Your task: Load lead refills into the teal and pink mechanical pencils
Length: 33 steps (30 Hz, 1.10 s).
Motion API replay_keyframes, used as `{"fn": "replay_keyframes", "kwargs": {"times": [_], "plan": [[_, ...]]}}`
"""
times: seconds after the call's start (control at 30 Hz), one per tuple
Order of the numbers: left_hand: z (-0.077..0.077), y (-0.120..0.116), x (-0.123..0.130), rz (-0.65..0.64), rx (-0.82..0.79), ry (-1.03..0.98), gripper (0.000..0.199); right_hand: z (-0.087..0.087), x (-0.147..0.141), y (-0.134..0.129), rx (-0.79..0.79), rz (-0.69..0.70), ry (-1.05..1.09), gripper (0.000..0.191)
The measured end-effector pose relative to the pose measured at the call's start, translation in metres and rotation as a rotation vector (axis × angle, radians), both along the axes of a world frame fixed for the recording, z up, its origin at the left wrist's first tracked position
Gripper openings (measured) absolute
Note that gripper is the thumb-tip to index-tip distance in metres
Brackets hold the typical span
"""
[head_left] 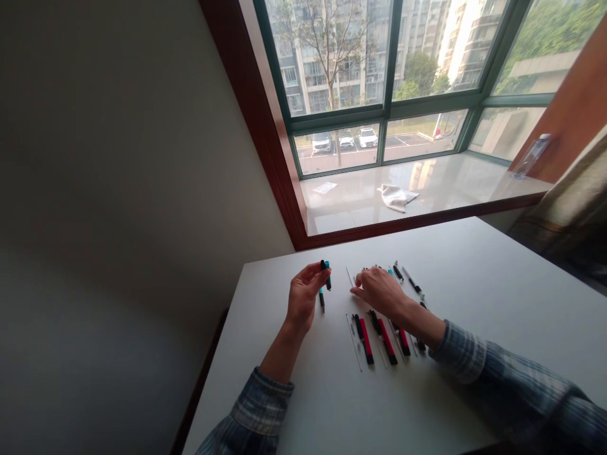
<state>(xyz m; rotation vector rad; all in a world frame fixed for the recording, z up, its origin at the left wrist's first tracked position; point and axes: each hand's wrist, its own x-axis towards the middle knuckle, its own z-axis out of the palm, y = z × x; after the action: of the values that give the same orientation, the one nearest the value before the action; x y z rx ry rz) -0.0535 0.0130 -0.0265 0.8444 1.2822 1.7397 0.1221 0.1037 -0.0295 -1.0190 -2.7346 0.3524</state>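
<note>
Your biggest risk is at the fingertips of your left hand (307, 297): the black-and-teal pen section (325, 274) stands nearly upright in a narrow pinch, so a loosened grip could drop it onto the white worktop (455, 284), where it may roll. A short black-and-teal pen piece (321, 301) lies just below that hand, close enough to be struck if the section falls or your hand dips.

Your right hand (374, 292) is half open and hovers low over the middle of the worktop, its fingers reaching toward a cluster of small parts. You can't tell from this view whether those fingers hold anything, because the hand hides them. A careless sweep could scatter the parts beside it, including a slim black pen (412, 281).

Your right forearm also crosses close to the lower row, and your plaid right sleeve (459, 351) ends just beside it. Dragging that arm could knock the red-and-black pen barrels (366, 341) out of line or shift the thin clear tube (353, 341) lying next to them. Round parts like these could easily roll, though they lie well away from the worktop's far edge.
</note>
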Motion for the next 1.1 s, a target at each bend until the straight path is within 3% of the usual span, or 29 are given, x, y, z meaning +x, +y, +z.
{"fn": "replay_keyframes", "kwargs": {"times": [0.37, 0.53, 0.67, 0.77, 0.93, 1.1], "plan": [[0.002, -0.002, -0.001, 0.054, -0.011, 0.075, 0.033, 0.000, -0.014, -0.006, -0.137, -0.206, -0.067, 0.015], [0.003, -0.004, 0.000, 0.070, -0.023, 0.100, 0.037, 0.004, -0.002, 0.005, -0.253, -0.223, 0.146, 0.017], [0.004, -0.004, 0.000, 0.048, -0.052, 0.124, 0.041, 0.017, 0.004, 0.027, -0.620, -0.068, 0.489, 0.027], [0.003, -0.003, -0.002, 0.034, -0.071, 0.120, 0.042, 0.033, -0.003, 0.039, -0.765, 0.057, 0.727, 0.041], [-0.002, -0.004, -0.006, -0.012, -0.075, 0.144, 0.044, 0.057, -0.022, 0.036, -0.835, 0.197, 0.902, 0.040], [-0.002, -0.006, -0.002, -0.018, -0.068, 0.135, 0.042, 0.058, -0.029, 0.029, -0.763, 0.240, 0.843, 0.038]]}}
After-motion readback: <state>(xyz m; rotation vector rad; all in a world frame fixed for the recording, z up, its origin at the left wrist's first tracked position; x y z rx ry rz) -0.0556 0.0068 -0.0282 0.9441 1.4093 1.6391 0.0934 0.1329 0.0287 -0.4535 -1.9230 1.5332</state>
